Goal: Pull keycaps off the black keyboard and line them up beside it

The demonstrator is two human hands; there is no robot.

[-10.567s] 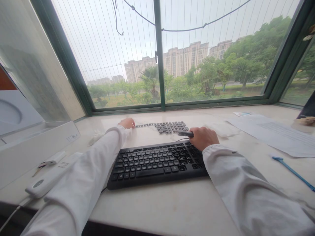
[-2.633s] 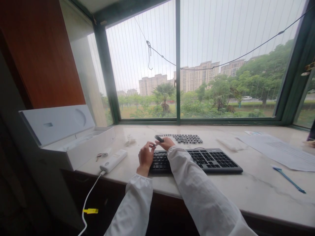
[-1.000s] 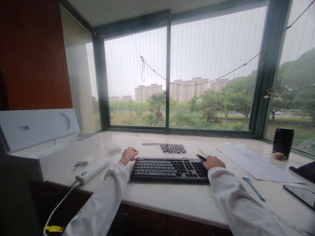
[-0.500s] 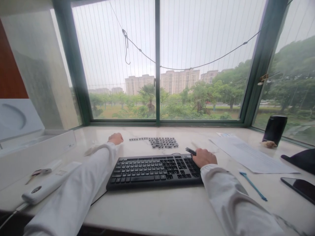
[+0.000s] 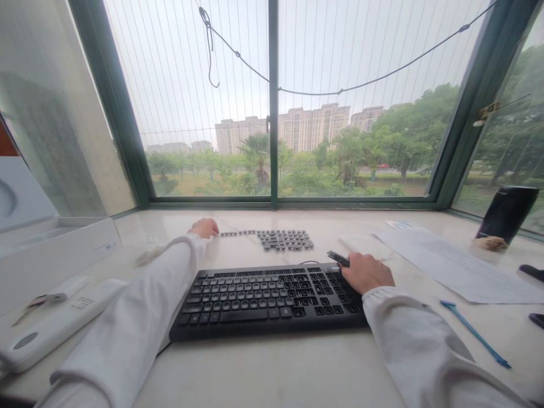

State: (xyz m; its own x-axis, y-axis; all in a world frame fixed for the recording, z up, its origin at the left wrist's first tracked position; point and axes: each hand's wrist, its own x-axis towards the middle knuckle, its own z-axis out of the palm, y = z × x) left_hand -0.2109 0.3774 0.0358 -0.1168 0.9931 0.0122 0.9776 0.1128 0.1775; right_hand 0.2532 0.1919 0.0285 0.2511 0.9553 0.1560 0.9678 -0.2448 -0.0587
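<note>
A black keyboard (image 5: pixel 267 297) lies in front of me on the pale marble sill (image 5: pixel 276 374). Behind it sits a loose group of dark keycaps (image 5: pixel 283 239) laid out in rows. My right hand (image 5: pixel 366 272) rests at the keyboard's far right corner, closed round a small black tool (image 5: pixel 338 258) that sticks out to the left. My left hand (image 5: pixel 204 227) reaches past the keyboard to the left end of the keycap rows, fingers curled at the first caps; what they hold, if anything, is hidden.
An open white box (image 5: pixel 51 249) stands at the left, with a white charger-like device (image 5: pixel 55 326) before it. Printed paper (image 5: pixel 463 263), a blue stick (image 5: pixel 475 334) and a black cup (image 5: pixel 505 214) lie to the right. Window glass rises right behind the sill.
The view has come closer and lower over the sill. My left hand has reached forward to the keycap rows. My right hand stays at the keyboard's right corner with the tool.
</note>
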